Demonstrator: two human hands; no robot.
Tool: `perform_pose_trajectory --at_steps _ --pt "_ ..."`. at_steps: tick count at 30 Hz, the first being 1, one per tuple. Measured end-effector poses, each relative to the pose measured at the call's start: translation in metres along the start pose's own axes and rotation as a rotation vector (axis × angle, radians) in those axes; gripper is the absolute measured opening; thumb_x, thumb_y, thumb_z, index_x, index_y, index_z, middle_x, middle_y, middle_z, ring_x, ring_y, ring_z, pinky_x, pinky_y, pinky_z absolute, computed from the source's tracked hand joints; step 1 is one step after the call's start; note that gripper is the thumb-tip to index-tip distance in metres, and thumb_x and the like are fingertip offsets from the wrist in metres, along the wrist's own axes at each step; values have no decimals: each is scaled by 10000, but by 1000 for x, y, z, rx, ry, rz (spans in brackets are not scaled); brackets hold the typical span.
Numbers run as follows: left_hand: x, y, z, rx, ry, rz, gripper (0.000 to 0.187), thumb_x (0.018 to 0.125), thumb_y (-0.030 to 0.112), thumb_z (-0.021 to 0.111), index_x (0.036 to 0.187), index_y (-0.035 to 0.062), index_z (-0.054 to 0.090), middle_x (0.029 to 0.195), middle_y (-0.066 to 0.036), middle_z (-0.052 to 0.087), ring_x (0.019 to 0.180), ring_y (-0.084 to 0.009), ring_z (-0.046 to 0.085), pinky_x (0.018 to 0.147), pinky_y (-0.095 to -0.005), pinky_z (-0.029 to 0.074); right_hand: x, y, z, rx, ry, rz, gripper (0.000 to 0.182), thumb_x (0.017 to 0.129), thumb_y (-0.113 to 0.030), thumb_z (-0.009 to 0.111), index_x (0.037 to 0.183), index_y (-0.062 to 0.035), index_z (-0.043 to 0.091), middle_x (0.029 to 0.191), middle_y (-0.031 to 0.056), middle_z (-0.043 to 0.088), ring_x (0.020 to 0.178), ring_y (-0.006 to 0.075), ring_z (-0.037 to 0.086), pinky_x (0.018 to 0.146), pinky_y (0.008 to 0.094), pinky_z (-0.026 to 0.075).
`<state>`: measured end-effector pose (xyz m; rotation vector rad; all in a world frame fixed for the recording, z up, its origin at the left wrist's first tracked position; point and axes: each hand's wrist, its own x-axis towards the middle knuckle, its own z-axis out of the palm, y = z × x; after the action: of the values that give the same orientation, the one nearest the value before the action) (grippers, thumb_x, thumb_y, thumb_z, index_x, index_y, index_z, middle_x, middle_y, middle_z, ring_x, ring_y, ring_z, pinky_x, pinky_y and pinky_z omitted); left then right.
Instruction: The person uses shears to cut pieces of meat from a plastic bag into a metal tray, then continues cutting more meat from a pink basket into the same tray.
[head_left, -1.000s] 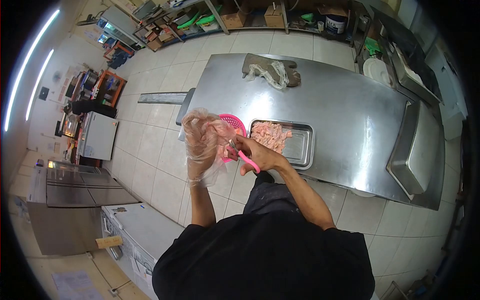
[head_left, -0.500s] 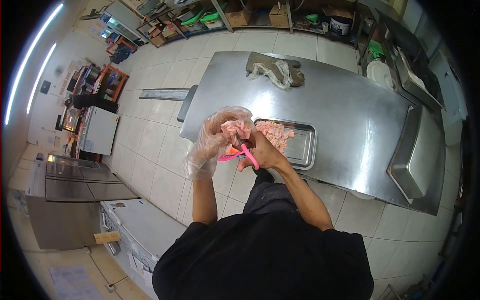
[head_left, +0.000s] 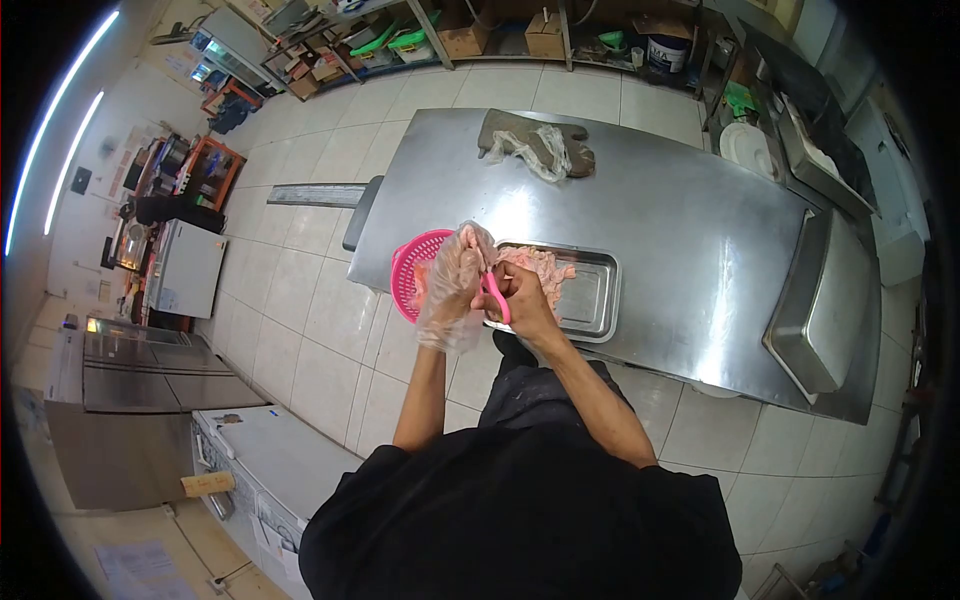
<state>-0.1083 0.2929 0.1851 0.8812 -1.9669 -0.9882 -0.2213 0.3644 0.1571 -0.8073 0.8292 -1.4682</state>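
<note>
My left hand (head_left: pixel 455 285), in a clear plastic glove, is closed on a piece of pale pink meat (head_left: pixel 474 240). My bare right hand (head_left: pixel 524 300) grips pink-handled scissors (head_left: pixel 494 298), whose blades are mostly hidden at the meat. A pink perforated basket (head_left: pixel 405 275) with some pink meat in it shows behind and left of the gloved hand. Just beyond my right hand, a steel tray (head_left: pixel 612 290) holds more pale pink meat (head_left: pixel 540 268) on its left side.
A grey-brown mitt (head_left: pixel 500 130) with crumpled clear plastic (head_left: pixel 548 155) lies on the far side of the steel table (head_left: pixel 680 230). A deep steel pan (head_left: pixel 815 310) rests at the right end. A person in dark clothes (head_left: pixel 180 210) is far left.
My left hand has drawn upright and a little toward the right, uncovering the pink basket. The scissors' handles are closer together and more upright in my right hand.
</note>
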Motion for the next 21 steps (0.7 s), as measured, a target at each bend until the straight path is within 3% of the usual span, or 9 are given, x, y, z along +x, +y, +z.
perform_pose_trajectory --at_steps 1,2,5,9,12,15,18,21 --pt "2 3 5 -36 18 -13 173 930 191 440 936 24 483 831 -72 481 743 -194 490 702 -280 427 2 7 -2 12 25 14 307 703 -147 793 790 -28 524 693 4 603 655 59 578 649 204 474" --pt "0 -8 12 134 128 212 190 938 205 426 901 23 464 793 -84 467 693 -219 461 646 -301 413 4 18 -8 -13 8 -10 284 730 -170 773 823 -31 543 724 8 599 691 68 586 665 215 481" --pt "-1 -1 2 63 -202 -89 221 939 214 425 982 9 495 852 -114 509 743 -260 504 674 -320 426 2 12 -11 242 -13 125 258 765 -195 743 855 -33 563 769 14 595 722 76 583 666 219 478" --pt "-9 -18 17 310 124 287 160 894 151 509 995 26 511 812 -144 512 759 -299 509 664 -383 414 1 28 -18 182 12 133 354 747 -272 756 923 -38 558 812 -3 594 730 78 574 648 217 466" --pt "-7 -19 20 329 167 329 161 865 122 546 993 29 516 804 -142 524 763 -302 511 663 -394 414 3 38 -20 172 19 78 368 743 -280 759 933 -40 555 812 -3 596 731 77 576 643 214 460" --pt "-9 -5 17 431 24 233 215 857 122 553 1047 26 523 863 -127 556 814 -304 530 701 -382 430 4 36 -26 293 2 140 289 770 -218 738 915 -41 561 793 1 599 716 78 577 643 213 460" --pt "-9 -9 20 337 2 197 174 860 135 557 993 27 524 843 -104 555 789 -280 529 684 -370 427 -1 23 -22 280 60 125 248 783 -186 724 908 -42 565 772 -5 596 690 74 576 628 209 461" --pt "-5 -17 24 248 91 271 144 869 162 556 892 34 495 772 -78 511 721 -240 497 645 -351 408 -1 27 -30 292 -80 86 284 774 -225 731 914 -42 565 760 -7 590 676 80 583 612 203 462"
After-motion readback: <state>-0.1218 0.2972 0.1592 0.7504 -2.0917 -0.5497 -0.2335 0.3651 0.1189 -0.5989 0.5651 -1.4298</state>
